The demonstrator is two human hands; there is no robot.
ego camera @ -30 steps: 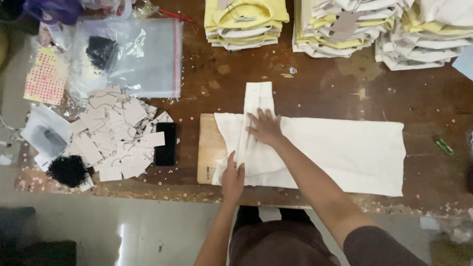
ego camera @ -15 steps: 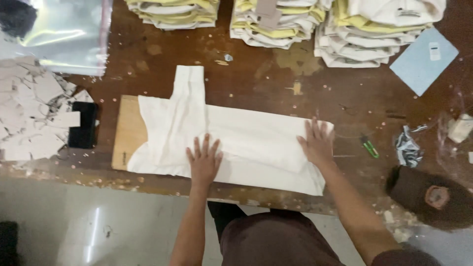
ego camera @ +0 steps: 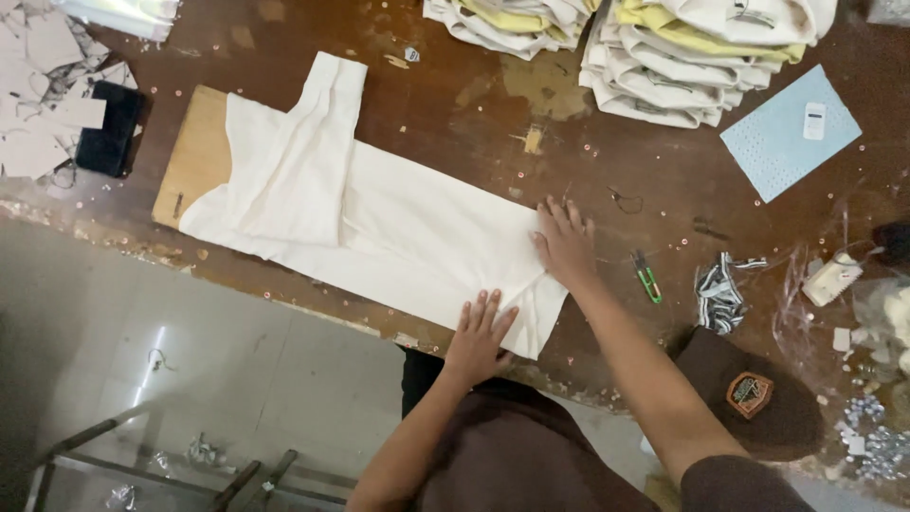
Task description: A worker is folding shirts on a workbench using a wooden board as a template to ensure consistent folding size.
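Cream garment (ego camera: 379,228) lies flat across the middle of the frame on our worktop (ego camera: 607,161), its far end over a wooden board (ego camera: 197,152) at upper left, a sleeve folded up beyond it. Soft, light and limp by the look, it would slide and wrinkle easily, so we judge its lower right hem corners the best hold. Our left hand (ego camera: 482,334) and right hand (ego camera: 566,242) both press open-palmed on that hem, gripping nothing. Nearby sit green snips (ego camera: 647,278), a striped scrap (ego camera: 720,292), a brown cap (ego camera: 754,398), a blue card (ego camera: 789,135) and folded stacks (ego camera: 664,52) above
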